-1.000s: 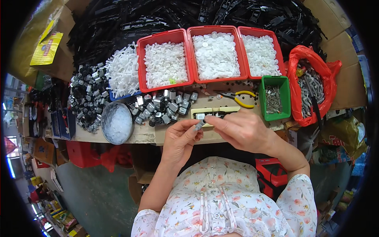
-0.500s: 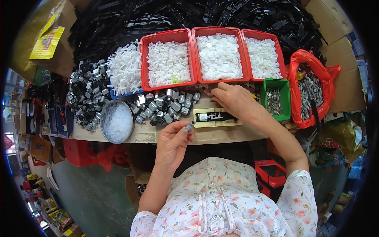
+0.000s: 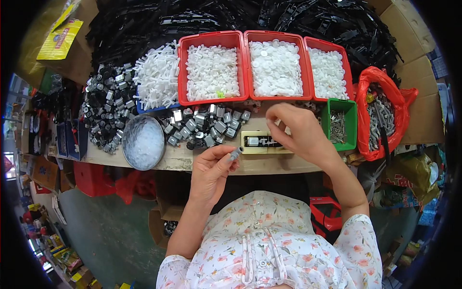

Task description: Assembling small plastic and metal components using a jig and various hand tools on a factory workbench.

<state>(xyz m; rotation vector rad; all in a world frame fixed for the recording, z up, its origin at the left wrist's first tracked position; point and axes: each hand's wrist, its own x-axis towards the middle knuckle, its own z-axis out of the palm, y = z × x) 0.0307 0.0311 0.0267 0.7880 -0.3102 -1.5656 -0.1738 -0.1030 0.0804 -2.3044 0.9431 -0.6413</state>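
My left hand (image 3: 211, 168) is closed, pinching a small grey cylindrical part (image 3: 236, 153) with a dark open end between thumb and fingers. It hovers at the table's front edge, beside a cream-coloured block (image 3: 262, 151). In that block lies a long black housing (image 3: 246, 141) with a silver motor (image 3: 252, 141) and white gears (image 3: 267, 141) in it. Over the block's right end hangs my right hand (image 3: 301, 130), its fingers curled and thumb tip near the index finger. Whatever they hold, if anything, is too small to make out. The housing's right part is hidden behind this hand.
Behind are three red bins (image 3: 213, 100) of small white plastic parts. White pins (image 3: 159, 79), loose motors (image 3: 211, 126) and a round metal dish (image 3: 143, 166) lie left. A green bin (image 3: 342, 147) of metal pins and a red bag (image 3: 405, 130) stand right. Black housings (image 3: 192, 17) heap behind.
My right hand has come back from in front of the red bins toward the block, nearer to me. My left hand still holds the grey part in almost the same place.
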